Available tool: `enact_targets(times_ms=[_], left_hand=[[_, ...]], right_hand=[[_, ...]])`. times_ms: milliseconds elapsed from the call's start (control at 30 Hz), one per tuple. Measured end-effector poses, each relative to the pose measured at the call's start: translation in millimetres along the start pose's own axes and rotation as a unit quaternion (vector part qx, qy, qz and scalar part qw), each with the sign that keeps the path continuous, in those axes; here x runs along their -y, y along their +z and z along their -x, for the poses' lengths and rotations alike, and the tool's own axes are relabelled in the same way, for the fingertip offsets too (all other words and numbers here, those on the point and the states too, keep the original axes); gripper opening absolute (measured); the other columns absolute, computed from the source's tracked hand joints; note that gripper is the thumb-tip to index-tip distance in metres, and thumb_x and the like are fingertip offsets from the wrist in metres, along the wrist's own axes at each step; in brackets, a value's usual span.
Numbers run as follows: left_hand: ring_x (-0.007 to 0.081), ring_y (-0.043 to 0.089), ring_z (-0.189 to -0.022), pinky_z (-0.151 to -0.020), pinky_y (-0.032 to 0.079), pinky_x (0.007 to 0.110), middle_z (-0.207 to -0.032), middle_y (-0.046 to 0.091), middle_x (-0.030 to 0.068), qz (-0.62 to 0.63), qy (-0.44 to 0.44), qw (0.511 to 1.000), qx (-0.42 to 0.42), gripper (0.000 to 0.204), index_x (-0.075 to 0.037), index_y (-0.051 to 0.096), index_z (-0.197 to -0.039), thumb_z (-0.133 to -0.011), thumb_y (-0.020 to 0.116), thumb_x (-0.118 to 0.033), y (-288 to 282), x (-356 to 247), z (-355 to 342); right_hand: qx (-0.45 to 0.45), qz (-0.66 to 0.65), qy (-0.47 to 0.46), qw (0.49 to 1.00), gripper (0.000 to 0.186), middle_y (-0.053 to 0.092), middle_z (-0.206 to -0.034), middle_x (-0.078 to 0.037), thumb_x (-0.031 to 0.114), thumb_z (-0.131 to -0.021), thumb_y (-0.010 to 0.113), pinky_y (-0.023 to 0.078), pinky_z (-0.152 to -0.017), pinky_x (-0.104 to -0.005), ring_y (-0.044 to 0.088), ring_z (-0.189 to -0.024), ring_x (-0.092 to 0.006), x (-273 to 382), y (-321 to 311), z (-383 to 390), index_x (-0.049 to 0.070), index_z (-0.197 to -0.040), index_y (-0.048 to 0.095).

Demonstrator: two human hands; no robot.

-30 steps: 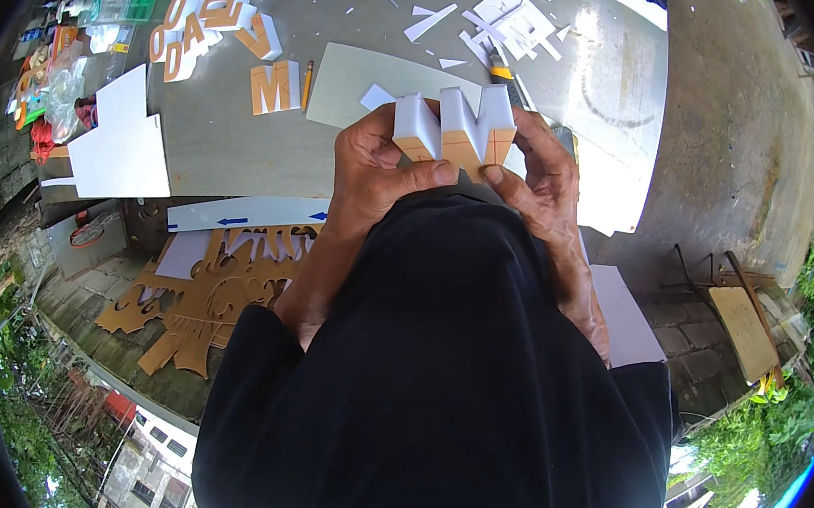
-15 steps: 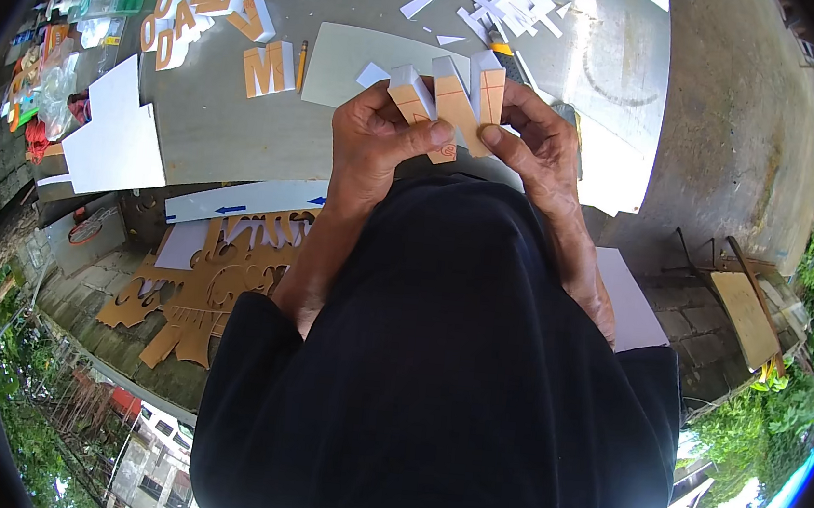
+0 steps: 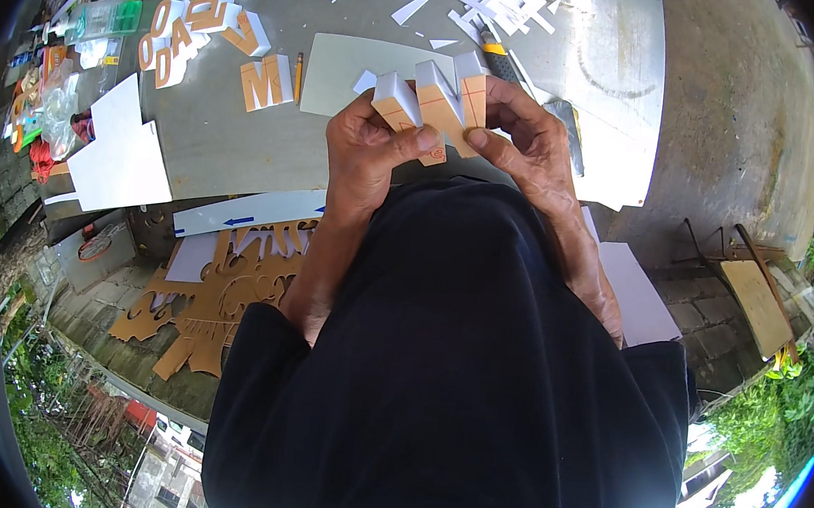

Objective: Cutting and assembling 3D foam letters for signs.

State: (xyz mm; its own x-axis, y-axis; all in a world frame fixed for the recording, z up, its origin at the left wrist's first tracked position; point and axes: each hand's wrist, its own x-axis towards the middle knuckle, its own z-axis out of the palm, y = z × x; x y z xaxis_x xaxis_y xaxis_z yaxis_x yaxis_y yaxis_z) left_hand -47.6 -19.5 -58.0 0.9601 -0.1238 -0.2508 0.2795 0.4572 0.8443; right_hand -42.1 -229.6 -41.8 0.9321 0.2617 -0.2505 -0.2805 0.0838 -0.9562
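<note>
Between my two hands I hold a zigzag-shaped block letter (image 3: 437, 107) with a tan face, red pencil-like lines and thick white sides. My left hand (image 3: 363, 149) is closed on its left limb, thumb pressed on the tan face. On the other limb, the fingers of my right hand (image 3: 532, 149) wrap behind while the thumb presses the front near the bottom. The letter is tilted above the near edge of a grey table (image 3: 242, 148). Beneath it lies a pale rectangular sheet (image 3: 332, 64). My fingertips behind the letter are partly hidden.
Several finished block letters (image 3: 196, 15) stand at the far left, near a yellow pencil (image 3: 298, 77). A yellow-and-black utility knife (image 3: 498, 54) and white offcuts (image 3: 506, 1) lie beyond my right hand. Cut-out brown board (image 3: 221, 281) sits below the table edge.
Both hands have shifted slightly left with the block letter, and its top faces me at a slightly different angle. The whole view has turned a little. My grip looks the same.
</note>
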Motion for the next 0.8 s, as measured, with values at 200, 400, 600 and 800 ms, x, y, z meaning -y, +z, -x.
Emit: enact_targets(times_ms=[200,400,600,800], left_hand=[[0.0205,0.07,-0.102,-0.091,0.058,0.035,-0.11,0.071,0.0161,-0.003,0.045,0.999,0.031,0.052,0.009,0.061,-0.123,-0.077,0.084,0.002,4.3,-3.3,1.4],[0.0221,0.067,-0.11,-0.097,0.056,0.036,-0.117,0.069,0.0164,-0.039,0.093,0.992,0.071,0.058,0.009,0.06,-0.126,-0.075,0.086,0.004,-2.5,-5.0,4.4],[0.0255,0.066,-0.116,-0.1,0.054,0.039,-0.121,0.068,0.0189,-0.116,0.124,0.982,0.082,0.062,0.009,0.06,-0.128,-0.073,0.088,0.003,-0.2,-19.0,9.1],[0.0296,0.066,-0.119,-0.102,0.053,0.044,-0.126,0.068,0.0203,-0.214,0.234,0.94,0.129,0.06,0.0,0.067,-0.124,-0.068,0.088,0.003,6.7,-31.2,4.2]], right_hand=[[0.006,-0.036,-0.077,0.996,0.052,0.066,-0.116,-0.007,0.009,-0.084,0.081,0.046,-0.099,-0.037,0.062,-0.106,-0.0187,-2.8,-0.3,1.5,0.003,-0.132,0.062],[0.037,-0.042,-0.144,0.988,0.06,0.063,-0.122,-0.008,0.003,-0.08,0.082,0.046,-0.101,-0.038,0.061,-0.113,-0.0206,-10.4,-6.4,1.6,0.004,-0.136,0.061],[0.054,-0.046,-0.134,0.988,0.061,0.063,-0.127,-0.01,0.002,-0.08,0.082,0.046,-0.105,-0.0412,0.059,-0.12,-0.0239,-7.7,-6.2,2.4,0.006,-0.137,0.061],[0.085,-0.07,-0.187,0.976,0.062,0.054,-0.141,-0.014,-0.002,-0.078,0.08,0.046,-0.11,-0.0447,0.054,-0.131,-0.0282,-4.9,-3.8,-0.3,0.012,-0.136,0.063]])
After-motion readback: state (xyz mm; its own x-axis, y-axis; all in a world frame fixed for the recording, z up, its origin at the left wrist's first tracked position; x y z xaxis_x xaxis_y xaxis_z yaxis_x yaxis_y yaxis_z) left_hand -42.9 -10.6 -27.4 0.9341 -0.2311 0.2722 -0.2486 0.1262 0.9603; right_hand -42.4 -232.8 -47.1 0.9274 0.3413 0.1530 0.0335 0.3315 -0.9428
